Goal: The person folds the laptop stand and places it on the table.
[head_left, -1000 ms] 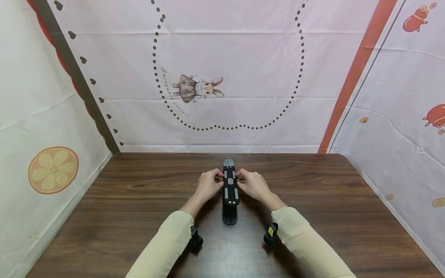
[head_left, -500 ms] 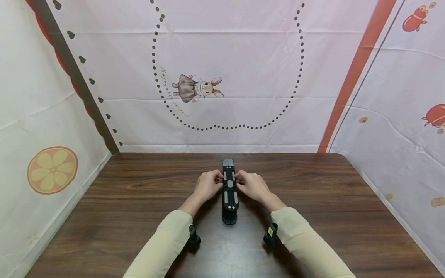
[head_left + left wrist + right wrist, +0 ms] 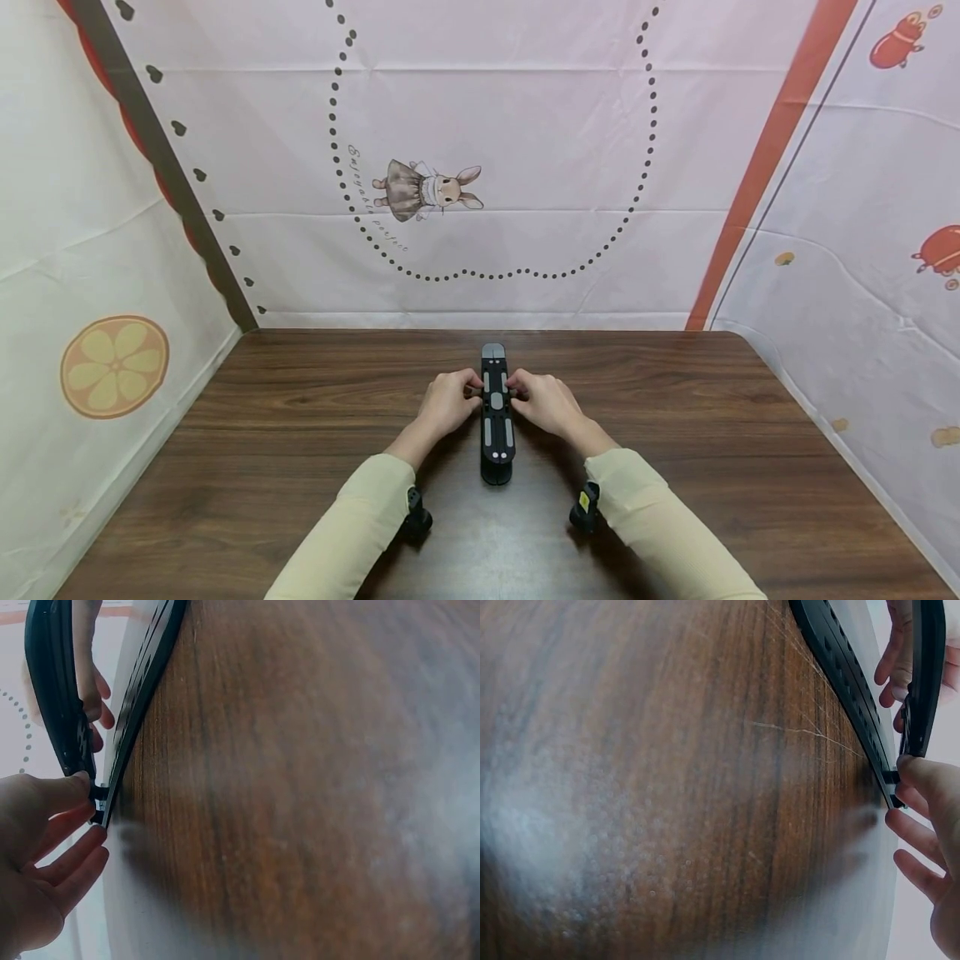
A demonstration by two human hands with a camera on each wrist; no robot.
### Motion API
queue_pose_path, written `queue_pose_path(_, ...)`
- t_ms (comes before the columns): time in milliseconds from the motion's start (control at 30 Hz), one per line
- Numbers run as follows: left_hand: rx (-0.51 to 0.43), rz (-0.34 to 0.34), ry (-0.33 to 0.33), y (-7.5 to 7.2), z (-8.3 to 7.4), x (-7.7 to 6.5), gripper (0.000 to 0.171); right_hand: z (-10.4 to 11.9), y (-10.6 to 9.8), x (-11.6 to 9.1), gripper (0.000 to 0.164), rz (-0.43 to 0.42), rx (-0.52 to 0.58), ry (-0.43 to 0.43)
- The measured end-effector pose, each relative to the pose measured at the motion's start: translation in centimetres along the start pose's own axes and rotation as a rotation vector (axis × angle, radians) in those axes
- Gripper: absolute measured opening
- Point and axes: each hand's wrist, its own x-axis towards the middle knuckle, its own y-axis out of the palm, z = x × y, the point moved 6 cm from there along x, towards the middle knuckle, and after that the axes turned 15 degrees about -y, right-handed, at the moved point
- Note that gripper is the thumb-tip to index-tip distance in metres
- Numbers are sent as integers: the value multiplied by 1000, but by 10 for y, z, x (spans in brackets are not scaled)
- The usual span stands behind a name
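Note:
A narrow black folding stand with grey pads (image 3: 497, 402) lies lengthwise in the middle of the table. Its upper bar (image 3: 56, 697) slants up off the lower bar (image 3: 146, 675), a gap between them, and they meet near the fingers. From the left side my left hand (image 3: 448, 402) pinches the stand, thumb against the end of the upper bar. My right hand (image 3: 549, 402) mirrors it on the other side, its thumb at the upper bar (image 3: 928, 682) and its lower fingers (image 3: 919, 874) spread near the lower bar (image 3: 847, 682).
The brown wooden table (image 3: 300, 400) reaches back to a white printed cloth (image 3: 525, 250), which also hangs along both sides. A black wrist camera sits at each sleeve cuff.
The upper bar's near end has come down towards me and covers more of the lower bar. Both hands have stayed nearly in place.

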Motion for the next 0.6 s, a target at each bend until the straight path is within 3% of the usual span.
queue_pose_path(600, 82, 33, 6, 3, 0, -1, 18, 4, 1, -1, 24, 42, -41, -51)
